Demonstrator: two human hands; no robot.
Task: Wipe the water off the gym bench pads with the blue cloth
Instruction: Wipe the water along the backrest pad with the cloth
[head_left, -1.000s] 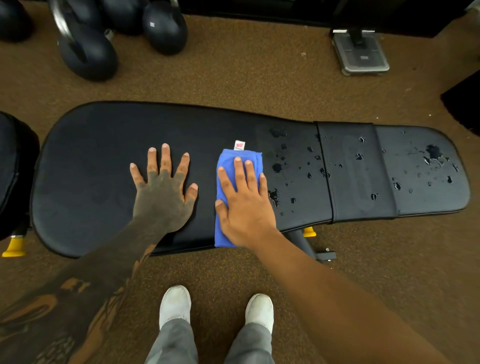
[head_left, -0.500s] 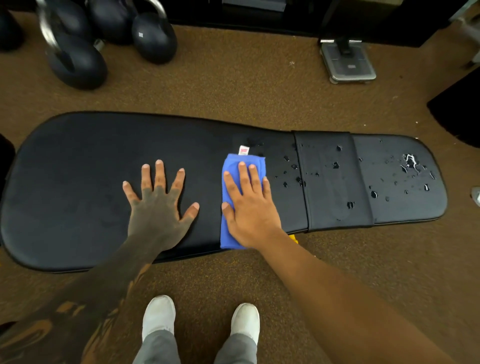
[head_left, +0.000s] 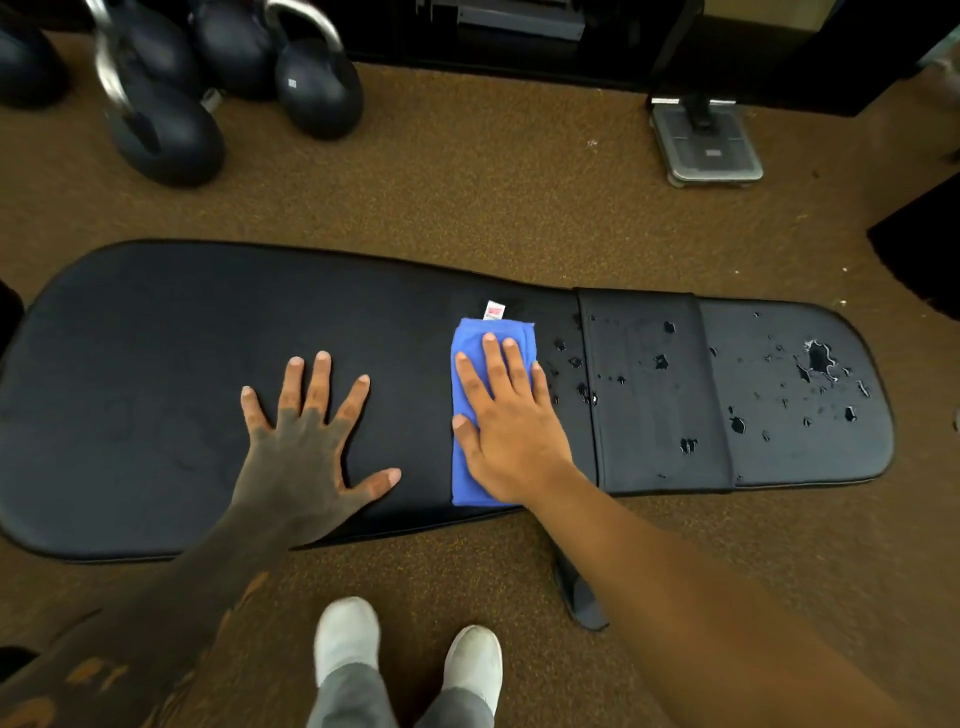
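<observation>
A long black bench pad (head_left: 156, 364) lies across the view, joined by a black band (head_left: 649, 415) to a shorter seat pad (head_left: 805, 441) on the right. Water drops (head_left: 818, 358) dot the band, the seat pad and the strip just right of the cloth. The folded blue cloth (head_left: 467, 343), with a white tag at its far end, lies flat on the long pad. My right hand (head_left: 509, 421) presses palm-down on it, fingers together. My left hand (head_left: 306, 447) rests flat on the dry pad to the left, fingers spread, holding nothing.
Dark kettlebells (head_left: 161, 130) stand on the brown carpet behind the bench at the left. A grey metal foot plate (head_left: 706, 145) sits at the back right. My white shoes (head_left: 345, 639) and a black bench foot (head_left: 576, 597) are in front of the bench.
My right hand has slid the cloth to the right along the pad, over drops that showed beside it before. My left hand stays flat on the pad; the view has shifted.
</observation>
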